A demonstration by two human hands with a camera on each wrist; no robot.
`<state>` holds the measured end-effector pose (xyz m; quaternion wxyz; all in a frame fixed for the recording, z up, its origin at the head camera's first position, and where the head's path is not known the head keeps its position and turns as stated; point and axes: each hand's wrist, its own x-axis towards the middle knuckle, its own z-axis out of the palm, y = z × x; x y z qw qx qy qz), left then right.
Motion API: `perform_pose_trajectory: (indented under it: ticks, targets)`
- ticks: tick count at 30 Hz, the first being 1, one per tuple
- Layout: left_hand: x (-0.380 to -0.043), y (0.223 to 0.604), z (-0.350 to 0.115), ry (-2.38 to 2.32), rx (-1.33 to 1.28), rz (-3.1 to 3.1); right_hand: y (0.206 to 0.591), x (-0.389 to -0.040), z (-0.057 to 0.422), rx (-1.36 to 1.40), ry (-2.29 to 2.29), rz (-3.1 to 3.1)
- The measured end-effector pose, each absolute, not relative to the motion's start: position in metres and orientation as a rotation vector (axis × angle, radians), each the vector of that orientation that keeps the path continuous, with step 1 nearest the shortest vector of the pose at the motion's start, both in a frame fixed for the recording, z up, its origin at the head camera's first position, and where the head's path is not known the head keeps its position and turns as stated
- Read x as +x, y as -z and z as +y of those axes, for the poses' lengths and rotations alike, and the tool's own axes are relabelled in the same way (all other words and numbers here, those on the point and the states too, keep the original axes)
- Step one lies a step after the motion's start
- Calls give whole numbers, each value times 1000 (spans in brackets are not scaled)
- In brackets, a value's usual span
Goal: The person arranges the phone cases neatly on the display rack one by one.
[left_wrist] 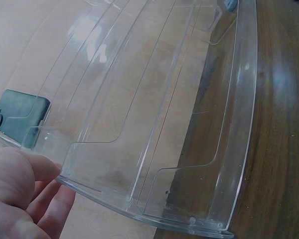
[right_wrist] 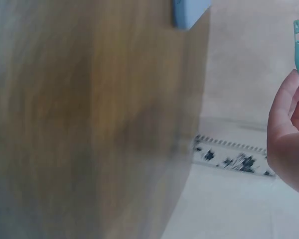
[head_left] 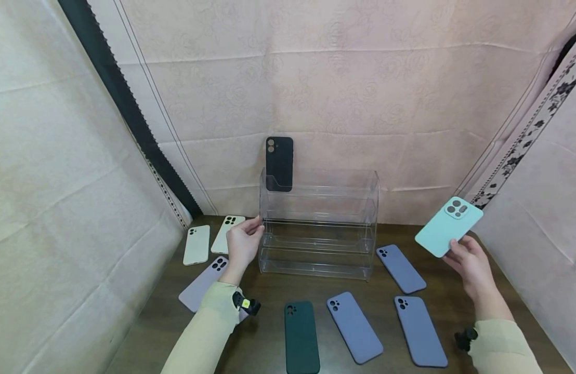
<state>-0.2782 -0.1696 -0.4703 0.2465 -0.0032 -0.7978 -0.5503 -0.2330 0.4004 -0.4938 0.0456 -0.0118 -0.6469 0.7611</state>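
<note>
In the head view a clear tiered display rack (head_left: 316,267) stands at the back of the table. A black phone case (head_left: 279,163) is upright in its top tier, at the left end. My left hand (head_left: 244,241) pinches the rack's left side edge between thumb and fingers; the left wrist view shows this hand (left_wrist: 20,191) at the clear side panel (left_wrist: 139,216). Off to the right, my right hand (head_left: 470,262) grips a mint-green phone case (head_left: 447,226) by its lower end, raised above the table, its camera cutouts at the top.
Two white cases (head_left: 196,245) and a lilac case (head_left: 201,285) lie left of the rack. In front lie a dark green case (head_left: 301,337) and a blue case (head_left: 355,327); two more blue cases (head_left: 421,332) lie to the right. Cloth walls (head_left: 339,93) enclose the table (head_left: 264,322).
</note>
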Motion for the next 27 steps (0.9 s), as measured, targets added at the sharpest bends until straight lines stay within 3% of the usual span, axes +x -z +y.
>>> perform_pose_trajectory:
  ticks: [19, 27]
  targets:
    - [-280, 472, -172, 1477, 7, -2195, 448, -239, 323, 355, -2343, -1781]
    - [-278, 471, -170, 1482, -5, -2189, 431, -242, 295, 401, -2331, -1809]
